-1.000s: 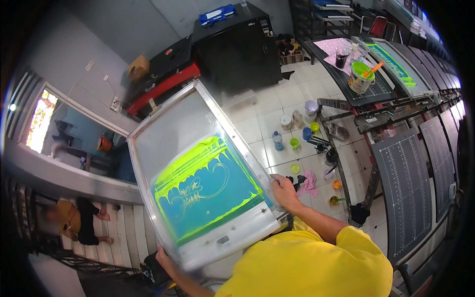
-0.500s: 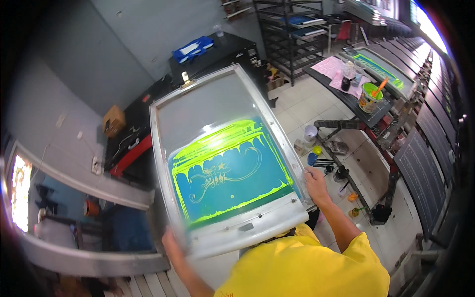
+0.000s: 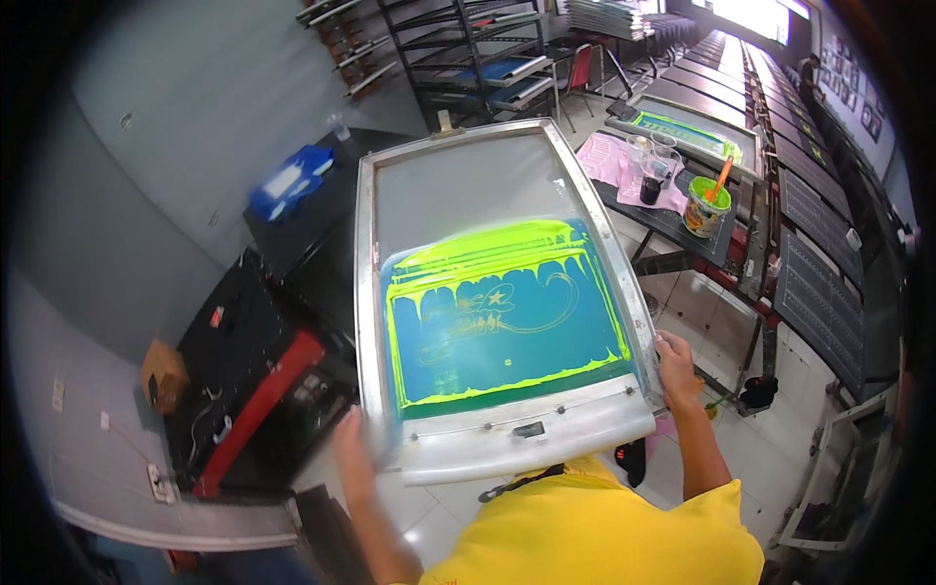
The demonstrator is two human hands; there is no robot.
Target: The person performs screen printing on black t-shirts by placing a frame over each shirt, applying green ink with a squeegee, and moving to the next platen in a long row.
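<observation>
I carry a screen printing frame (image 3: 575,421) in front of my body, its far end tipped away from me. Blue-green emulsion covers the near part of its mesh (image 3: 463,200), with a fine curling design in it. Bright yellow-green ink (image 3: 507,244) lies in a thick band across the middle and runs down both sides and along the near edge. My right hand (image 3: 677,371) is closed on the frame's right rail near the close corner. At the left rail, my left hand (image 3: 355,453) grips the close corner, blurred by motion, its fingertips partly hidden.
To the right, a small black table (image 3: 717,244) bears an ink tub (image 3: 704,216) with an orange spatula, plastic cups and pink cloth. Beyond it lies another inked screen (image 3: 682,127) beside long rows of printing boards (image 3: 819,288). A drying rack (image 3: 463,58) and black cabinets (image 3: 224,341) stand ahead and left.
My view has swung to the right, so the room's furniture sits further left in the picture. The frame has turned along with me, still held in both hands.
</observation>
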